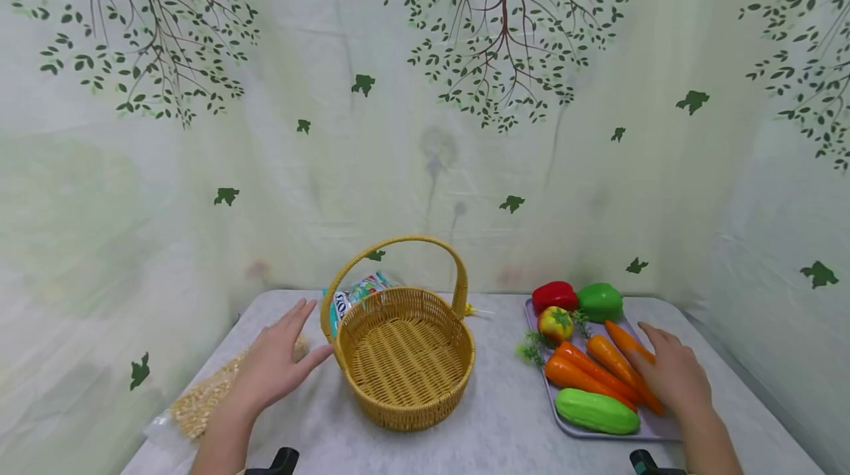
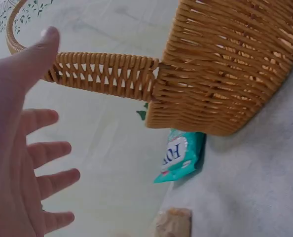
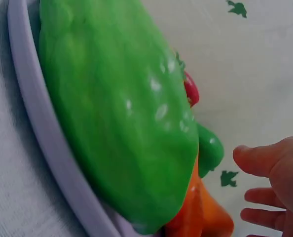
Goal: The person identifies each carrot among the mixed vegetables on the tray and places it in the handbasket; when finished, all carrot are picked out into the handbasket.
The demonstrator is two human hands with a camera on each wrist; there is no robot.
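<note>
A round, golden-yellow wicker basket (image 1: 401,416) is standing near the middle of a pale grey desk (image 1: 505,394), its woven floor showing. It is probably going to feel light, springy and a little rough rather than slippery; the top of its tall arched wicker handle (image 1: 415,238) is offering the best hold, the rim a second. The left grip (image 1: 275,361), a bare hand, is hovering beside it, fingers spread wide and holding nothing; whether the thumb is touching the basket cannot be told. To the right, several glossy orange carrots (image 1: 587,375) are lying on a pale purple tray (image 1: 660,427). They are looking smooth, firm and somewhat slippery, so pinching around the thick middle should be steadiest. The right grip (image 1: 674,372) is reaching over the tray's right side, thumb and fingers parted, closed around nothing; contact with the carrots is unclear. Sharing the tray are a shiny pale-green cucumber-shaped vegetable (image 1: 598,411), a red pepper (image 1: 554,296), a green pepper (image 1: 600,302) and a round red-and-yellow fruit (image 1: 555,324). Behind the basket, a teal plastic packet (image 1: 340,307) is carrying large dark letters, apparently "FOX", the rest hidden. A clear bag of pale flakes (image 1: 199,408) is lying at far left, with no readable label.
</note>
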